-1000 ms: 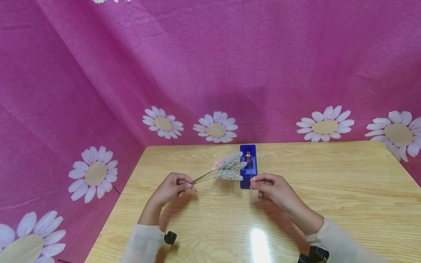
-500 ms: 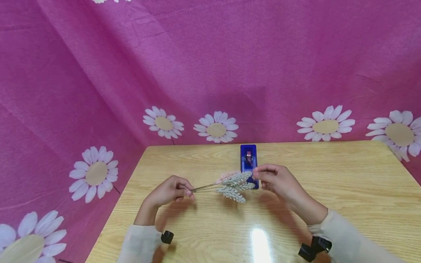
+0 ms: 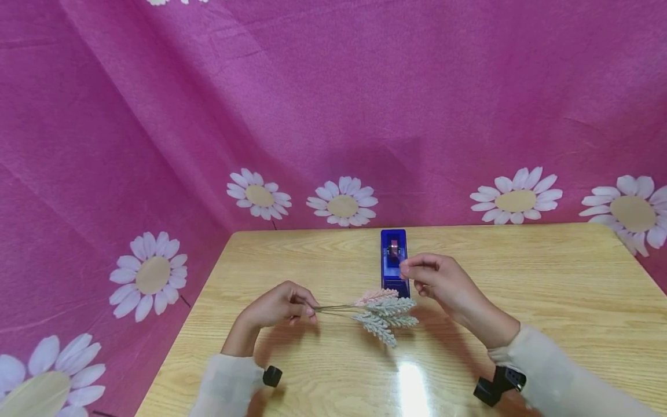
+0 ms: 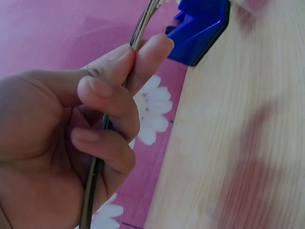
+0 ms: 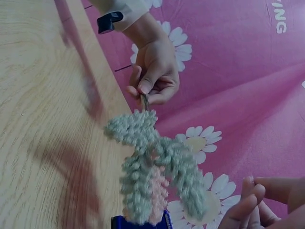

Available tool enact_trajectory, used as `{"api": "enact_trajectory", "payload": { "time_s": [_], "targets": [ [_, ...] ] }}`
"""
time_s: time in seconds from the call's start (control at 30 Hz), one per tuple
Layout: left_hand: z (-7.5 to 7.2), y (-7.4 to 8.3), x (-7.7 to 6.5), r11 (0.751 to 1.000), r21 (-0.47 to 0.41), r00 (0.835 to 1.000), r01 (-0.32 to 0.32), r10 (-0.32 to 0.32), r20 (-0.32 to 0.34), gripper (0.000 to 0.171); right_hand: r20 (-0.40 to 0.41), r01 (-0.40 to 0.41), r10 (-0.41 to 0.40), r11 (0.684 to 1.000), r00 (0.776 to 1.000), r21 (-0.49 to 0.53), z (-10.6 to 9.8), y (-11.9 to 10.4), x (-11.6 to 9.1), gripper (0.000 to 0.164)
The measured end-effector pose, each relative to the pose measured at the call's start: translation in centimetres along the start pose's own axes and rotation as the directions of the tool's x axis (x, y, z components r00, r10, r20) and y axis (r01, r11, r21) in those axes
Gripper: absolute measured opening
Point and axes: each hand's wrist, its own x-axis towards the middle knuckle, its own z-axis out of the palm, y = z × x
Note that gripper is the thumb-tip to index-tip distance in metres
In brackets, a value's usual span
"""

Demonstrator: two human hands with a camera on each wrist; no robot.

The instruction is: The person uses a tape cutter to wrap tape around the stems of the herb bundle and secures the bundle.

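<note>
Near one table's [image 3: 521,278] far edge, room either side: one dispenser [image 3: 389,272] — left hand [image 3: 280,306] grips four sprigs [image 3: 388,308] (one pink); right hand [image 3: 444,284] bunched, hold unclear.

Head view forward-down; wrist views close-in — blue dispenser [image 3: 392,267] in all three

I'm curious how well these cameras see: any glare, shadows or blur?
Head view: white glare low on the table, shadows by the left hand and right hand; left wrist: a soft-edged reddish shadow across the wood; right wrist: slightly blurred flower sprigs.
</note>
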Motion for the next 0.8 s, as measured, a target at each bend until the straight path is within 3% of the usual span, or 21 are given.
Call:
{"api": "enact_trajectory", "payload": {
  "time_s": [0.37, 0.6, 0.8],
  "targets": [
    [2.6, 1.2, 2.7, 0.999, 0.037, 1.0, -0.013, 0.012, 0.004, 0.015, 0.023, 0.011, -0.012, 1.0, 1.0, 0.021, 0.6, -0.3, 0.2, 0.018],
    [4.3, 1.7, 4.5, 0.997, 0.078, 0.999, 0.003, 0.001, -0.049, 0.017, 0.035, -0.003, 0.002, 1.0, 0.999, 0.029, 0.8, -0.4, 0.2, 0.018],
    [5.9, 2.4, 6.1, 0.997, 0.077, 0.999, 0.0, 0.004, -0.054, 0.018, 0.04, -0.026, 0.025, 0.999, 0.999, 0.025, 1.1, -0.2, 0.1, 0.018]
  ]
}}
